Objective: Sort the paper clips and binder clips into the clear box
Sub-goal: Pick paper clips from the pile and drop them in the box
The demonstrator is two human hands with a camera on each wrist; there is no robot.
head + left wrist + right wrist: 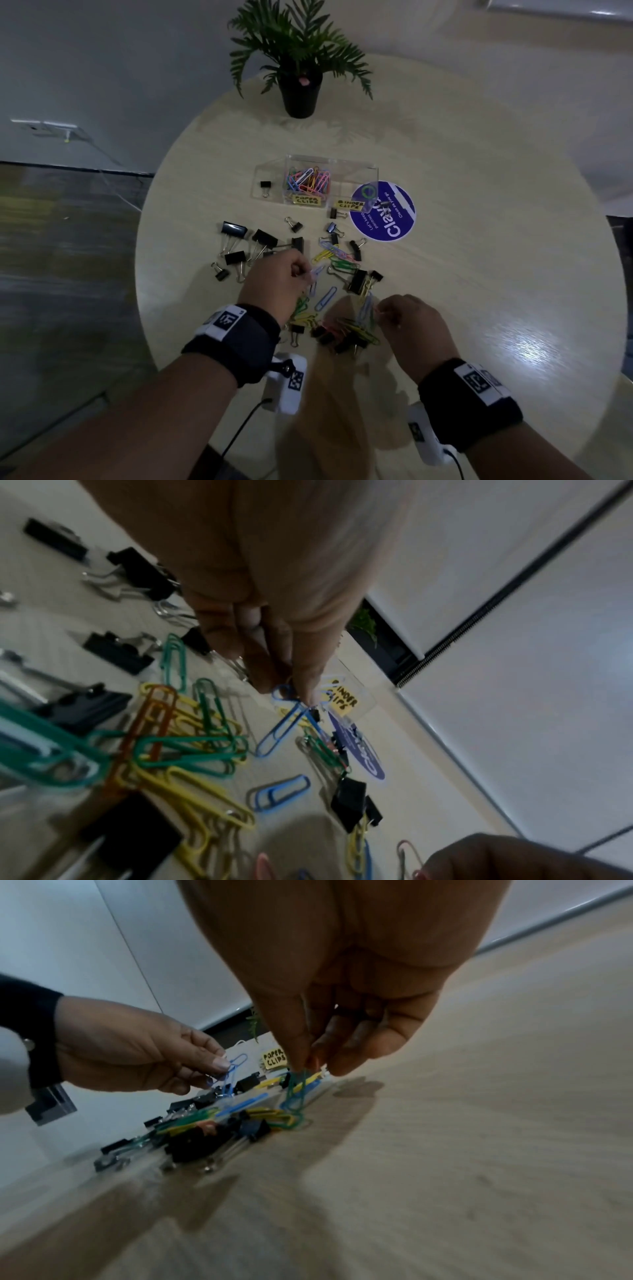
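Note:
The clear box (pixel 356 171) stands mid-table; its middle compartment holds several coloured paper clips (pixel 308 181) and its left one a single black binder clip (pixel 265 186). Yellow labels read "paper clips" (pixel 306 200) and "binder clips" (pixel 349 205). Loose paper clips (pixel 337 255) and binder clips (pixel 246 246) lie scattered in front of it. My left hand (pixel 303 272) pinches linked blue paper clips (pixel 281 729) just above the pile. My right hand (pixel 382 313) pinches a bunch of green and blue paper clips (pixel 294 1096) that hangs down to the table.
A potted plant (pixel 301 85) stands at the table's far edge. A round blue sticker (pixel 390 222) lies right of the box, partly under a clear piece. The round table (pixel 496 274) has bare wood to the right; its edge is close on the left.

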